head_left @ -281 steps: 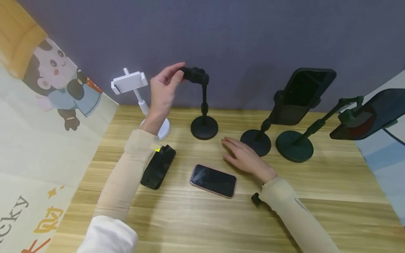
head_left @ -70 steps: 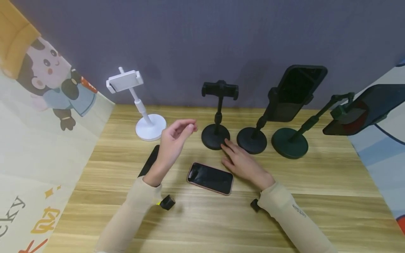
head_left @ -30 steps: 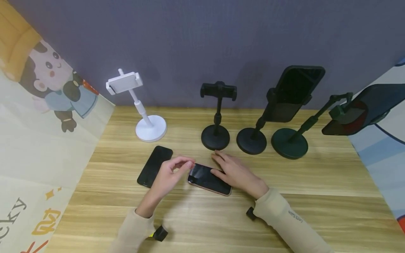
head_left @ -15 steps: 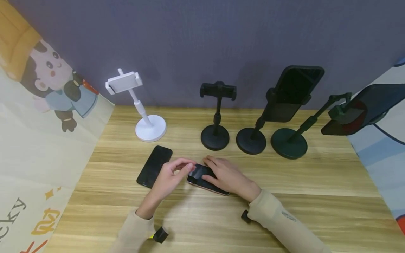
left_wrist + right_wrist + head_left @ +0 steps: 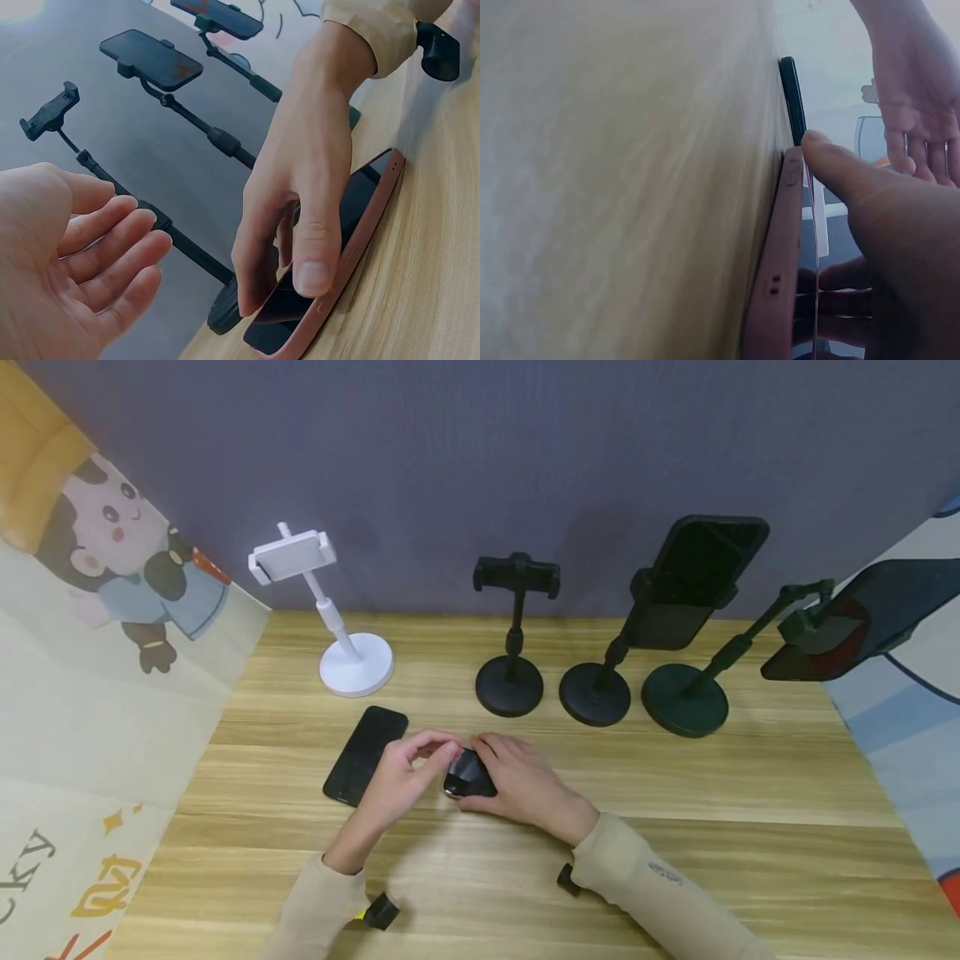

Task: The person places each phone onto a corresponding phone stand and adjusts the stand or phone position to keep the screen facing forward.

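Right hand (image 5: 525, 787) — grip round edges of flat black phone in pink case (image 5: 471, 777); left hand (image 5: 399, 783) beside phone, loosely curled, empty — shallow hold could slip.

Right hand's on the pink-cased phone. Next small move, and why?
Probably lift the phone with the right hand: thumb and fingers straddle its long edges, and it looks to be resting on the table. The left hand holds nothing, and one black stand carries no phone.

Pink-cased phone (image 5: 470, 776) partly covered, rightmost phone (image 5: 888, 610) cut off
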### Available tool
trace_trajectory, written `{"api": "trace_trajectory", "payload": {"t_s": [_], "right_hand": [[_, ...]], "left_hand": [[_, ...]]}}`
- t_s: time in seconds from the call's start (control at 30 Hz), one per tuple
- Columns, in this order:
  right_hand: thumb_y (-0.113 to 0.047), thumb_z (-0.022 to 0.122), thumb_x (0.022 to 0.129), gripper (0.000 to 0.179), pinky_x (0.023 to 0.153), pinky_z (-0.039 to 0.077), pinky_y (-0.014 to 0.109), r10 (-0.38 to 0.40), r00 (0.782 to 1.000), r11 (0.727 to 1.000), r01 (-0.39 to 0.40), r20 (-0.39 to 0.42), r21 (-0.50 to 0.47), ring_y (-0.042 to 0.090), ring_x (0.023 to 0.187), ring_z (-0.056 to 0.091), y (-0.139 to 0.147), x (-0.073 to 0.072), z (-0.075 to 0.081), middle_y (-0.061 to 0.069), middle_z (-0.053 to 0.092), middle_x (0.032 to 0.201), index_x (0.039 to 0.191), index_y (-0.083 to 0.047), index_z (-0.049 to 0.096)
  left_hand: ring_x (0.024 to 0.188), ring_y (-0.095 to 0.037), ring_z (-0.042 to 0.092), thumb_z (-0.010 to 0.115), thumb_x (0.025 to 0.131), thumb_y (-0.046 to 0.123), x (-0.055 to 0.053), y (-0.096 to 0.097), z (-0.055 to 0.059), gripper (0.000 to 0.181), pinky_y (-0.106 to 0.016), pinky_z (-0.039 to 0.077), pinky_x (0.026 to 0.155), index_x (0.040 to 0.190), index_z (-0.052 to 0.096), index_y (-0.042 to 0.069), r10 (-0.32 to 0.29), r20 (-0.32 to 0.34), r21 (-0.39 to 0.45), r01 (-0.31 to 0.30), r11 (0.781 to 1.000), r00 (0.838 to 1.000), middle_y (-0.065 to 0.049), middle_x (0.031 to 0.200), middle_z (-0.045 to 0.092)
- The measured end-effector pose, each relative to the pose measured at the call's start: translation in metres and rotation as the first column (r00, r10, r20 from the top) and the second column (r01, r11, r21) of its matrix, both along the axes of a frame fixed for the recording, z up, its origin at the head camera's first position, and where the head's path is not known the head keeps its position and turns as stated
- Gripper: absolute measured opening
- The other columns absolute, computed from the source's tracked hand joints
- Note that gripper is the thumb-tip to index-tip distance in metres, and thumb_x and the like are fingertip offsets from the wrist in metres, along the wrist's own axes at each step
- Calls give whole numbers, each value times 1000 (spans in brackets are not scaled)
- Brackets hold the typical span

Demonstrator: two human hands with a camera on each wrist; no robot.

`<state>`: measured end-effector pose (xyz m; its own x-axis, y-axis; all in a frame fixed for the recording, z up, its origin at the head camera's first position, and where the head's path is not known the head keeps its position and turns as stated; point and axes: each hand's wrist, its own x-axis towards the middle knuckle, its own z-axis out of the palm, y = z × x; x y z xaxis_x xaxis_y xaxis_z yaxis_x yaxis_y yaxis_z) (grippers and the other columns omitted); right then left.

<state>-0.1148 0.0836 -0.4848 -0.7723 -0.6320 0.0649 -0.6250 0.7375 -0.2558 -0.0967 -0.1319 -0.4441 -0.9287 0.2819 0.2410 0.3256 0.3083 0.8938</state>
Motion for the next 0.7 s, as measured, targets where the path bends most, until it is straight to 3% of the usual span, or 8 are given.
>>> {"api": "trace_trajectory", "payload": {"t_s": [0.47, 0.7], "right_hand": [[-74, 70, 83, 90, 104, 51, 47, -71, 994, 997, 74, -79, 34, 27, 118, 58, -19, 4, -1, 9, 58, 127, 143, -7, 58], [-66, 78, 80, 78, 88, 55, 40, -98, 985, 995, 97, -142, -17, 23, 101, 57, -25, 5, -4, 9, 59, 112, 125, -3, 66]], "left_hand": [[93, -13, 71, 65, 103, 11, -2, -4, -4, 17, -28, 56, 87, 113, 76, 6, 26, -4, -7, -26, 1000, 1000, -4, 104, 77], [96, -13, 71, 64, 103, 12, -2, -3, -3, 17, -28, 56, 88, 114, 76, 6, 25, -5, -12, -25, 1000, 1000, -9, 108, 77]]}}
